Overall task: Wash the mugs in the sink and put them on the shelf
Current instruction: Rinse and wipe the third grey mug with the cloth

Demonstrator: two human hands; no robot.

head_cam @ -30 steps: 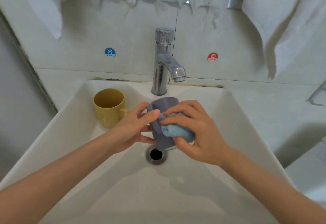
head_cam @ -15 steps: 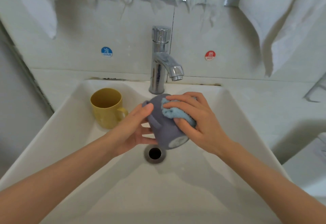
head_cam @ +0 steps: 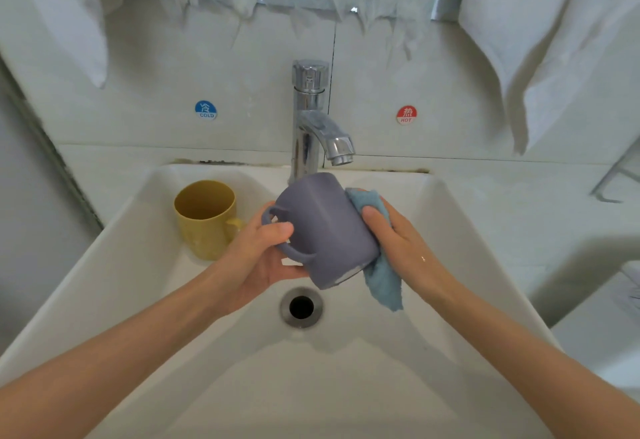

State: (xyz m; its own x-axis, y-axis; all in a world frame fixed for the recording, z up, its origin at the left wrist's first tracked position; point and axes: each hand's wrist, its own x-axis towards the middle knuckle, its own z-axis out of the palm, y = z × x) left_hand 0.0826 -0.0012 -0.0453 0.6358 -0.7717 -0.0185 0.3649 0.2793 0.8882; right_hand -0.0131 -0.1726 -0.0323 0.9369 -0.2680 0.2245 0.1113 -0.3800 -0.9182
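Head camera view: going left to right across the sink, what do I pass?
yellow mug → left hand → purple mug → right hand, which grips the blue cloth.

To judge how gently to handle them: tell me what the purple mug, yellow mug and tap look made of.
Purple mug: matte, evenly dull surface without sharp glints; matte-glazed ceramic or plastic, cannot tell. Yellow mug: matte mustard with a thin rim; probably plastic. Tap: polished chromed metal, mirror reflections along its body.
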